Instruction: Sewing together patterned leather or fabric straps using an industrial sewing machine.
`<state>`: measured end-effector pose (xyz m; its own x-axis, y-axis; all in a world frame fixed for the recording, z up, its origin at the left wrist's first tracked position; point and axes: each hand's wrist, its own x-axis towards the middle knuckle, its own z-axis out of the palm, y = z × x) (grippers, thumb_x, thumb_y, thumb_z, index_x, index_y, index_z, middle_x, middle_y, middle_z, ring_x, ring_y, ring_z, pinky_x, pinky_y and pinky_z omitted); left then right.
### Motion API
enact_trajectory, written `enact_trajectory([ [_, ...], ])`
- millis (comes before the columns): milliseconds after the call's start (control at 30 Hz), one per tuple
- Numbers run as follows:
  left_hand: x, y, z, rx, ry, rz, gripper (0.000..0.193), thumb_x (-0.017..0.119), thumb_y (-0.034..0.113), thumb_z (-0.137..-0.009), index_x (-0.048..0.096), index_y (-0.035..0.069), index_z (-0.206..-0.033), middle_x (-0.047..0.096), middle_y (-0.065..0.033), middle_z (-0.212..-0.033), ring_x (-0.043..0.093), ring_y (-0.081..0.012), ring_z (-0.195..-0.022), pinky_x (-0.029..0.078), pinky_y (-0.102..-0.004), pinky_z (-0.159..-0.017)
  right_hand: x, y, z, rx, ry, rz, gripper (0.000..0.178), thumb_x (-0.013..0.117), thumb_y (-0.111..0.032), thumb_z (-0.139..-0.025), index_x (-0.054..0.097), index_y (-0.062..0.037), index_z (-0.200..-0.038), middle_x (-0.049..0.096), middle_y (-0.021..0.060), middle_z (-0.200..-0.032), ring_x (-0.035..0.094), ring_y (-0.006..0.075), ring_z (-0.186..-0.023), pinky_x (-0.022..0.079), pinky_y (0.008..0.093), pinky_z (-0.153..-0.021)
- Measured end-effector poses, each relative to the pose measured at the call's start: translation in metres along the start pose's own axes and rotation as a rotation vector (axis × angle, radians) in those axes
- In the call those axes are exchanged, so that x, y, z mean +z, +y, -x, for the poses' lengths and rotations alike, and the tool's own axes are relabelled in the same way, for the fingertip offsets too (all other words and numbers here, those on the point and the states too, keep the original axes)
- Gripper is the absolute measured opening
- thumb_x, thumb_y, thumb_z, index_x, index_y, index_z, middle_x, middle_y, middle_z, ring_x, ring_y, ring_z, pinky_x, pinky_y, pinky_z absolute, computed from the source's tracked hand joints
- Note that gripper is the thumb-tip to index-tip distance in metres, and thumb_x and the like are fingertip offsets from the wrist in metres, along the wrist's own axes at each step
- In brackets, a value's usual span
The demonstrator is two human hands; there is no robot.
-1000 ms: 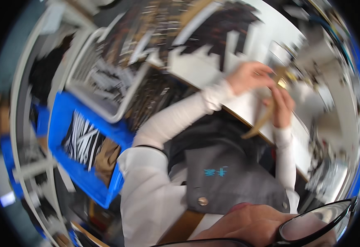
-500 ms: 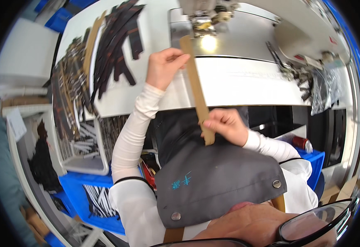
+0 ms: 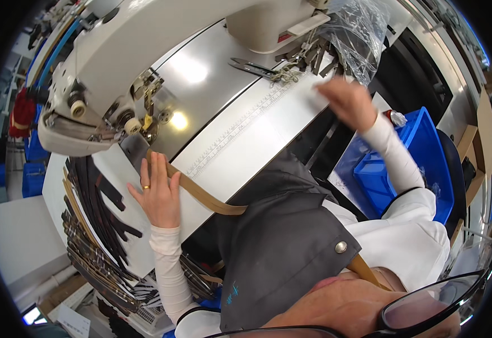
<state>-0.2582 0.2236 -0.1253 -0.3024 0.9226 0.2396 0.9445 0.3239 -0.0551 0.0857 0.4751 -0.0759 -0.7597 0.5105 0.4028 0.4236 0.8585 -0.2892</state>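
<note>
My left hand (image 3: 160, 194) lies flat on the white table, fingers stretched out, over one end of a tan strip (image 3: 203, 195). From under the fingers the strip curves towards me, and its other end hangs over the table edge onto my dark apron (image 3: 291, 242). The needle area of a sewing machine (image 3: 116, 45) is just beyond these fingertips. Over the table's right side, my right hand (image 3: 350, 101) is smeared by motion, so its fingers cannot be read. Nearest to it are small dark pieces (image 3: 316, 56) and a clear plastic bag (image 3: 361, 34).
Thread snips (image 3: 251, 68) lie by the metal machine bed, beyond a printed ruler scale (image 3: 240, 127). Dark strips (image 3: 91, 191) and plaid strips (image 3: 85, 256) cover the table's left end. A blue bin (image 3: 446, 186) stands at my right.
The view has turned right. My right hand has let go of the tan strip and moved off right. My left hand has gone from pinching the strip to lying flat on it.
</note>
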Motion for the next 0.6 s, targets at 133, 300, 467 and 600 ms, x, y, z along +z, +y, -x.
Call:
enact_trajectory([
  [133, 0.005, -0.029, -0.028, 0.052, -0.064, 0.063, 0.046, 0.048, 0.033, -0.095, 0.042, 0.019, -0.139, 0.038, 0.0031, -0.146, 0.026, -0.0241, -0.138, 0.016, -0.0622, -0.106, -0.038, 0.087, -0.018, -0.020, -0.049, 0.337, 0.029, 0.059, 0.004, -0.077, 0.065, -0.0091, -0.102, 0.061, 0.0092, -0.099, 0.062, 0.0294, -0.084, 0.051, 0.0350, -0.069],
  [300, 0.009, -0.038, -0.038, 0.080, 0.004, 0.200, 0.042, 0.048, 0.029, -0.096, 0.046, 0.018, -0.137, 0.042, 0.0022, -0.143, 0.024, -0.0258, -0.139, 0.013, -0.0595, -0.107, -0.025, 0.125, -0.038, -0.097, 0.000, 0.221, 0.018, 0.067, -0.007, -0.077, 0.067, -0.0100, -0.095, 0.059, 0.0043, -0.097, 0.064, 0.0251, -0.079, 0.053, 0.0335, -0.069],
  [467, -0.017, -0.008, -0.034, 0.119, 0.208, 0.218, 0.039, 0.065, 0.017, -0.086, 0.059, 0.015, -0.124, 0.056, 0.0043, -0.129, 0.040, -0.0250, -0.130, 0.019, -0.0562, -0.106, -0.007, 0.061, -0.069, -0.293, 0.102, 0.143, 0.024, 0.064, -0.002, -0.077, 0.064, -0.0078, -0.100, 0.062, 0.0067, -0.111, 0.065, 0.0264, -0.085, 0.054, 0.0312, -0.070],
  [600, -0.057, 0.055, -0.052, 0.013, -0.008, 1.122, 0.032, 0.065, 0.006, -0.083, 0.063, 0.004, -0.115, 0.065, -0.0118, -0.111, 0.059, -0.0232, -0.107, 0.043, -0.0321, -0.093, 0.017, 0.026, -0.081, -0.473, -0.038, 0.177, 0.024, 0.062, -0.002, -0.073, 0.064, -0.0073, -0.097, 0.060, 0.0066, -0.114, 0.065, 0.0273, -0.086, 0.054, 0.0349, -0.071],
])
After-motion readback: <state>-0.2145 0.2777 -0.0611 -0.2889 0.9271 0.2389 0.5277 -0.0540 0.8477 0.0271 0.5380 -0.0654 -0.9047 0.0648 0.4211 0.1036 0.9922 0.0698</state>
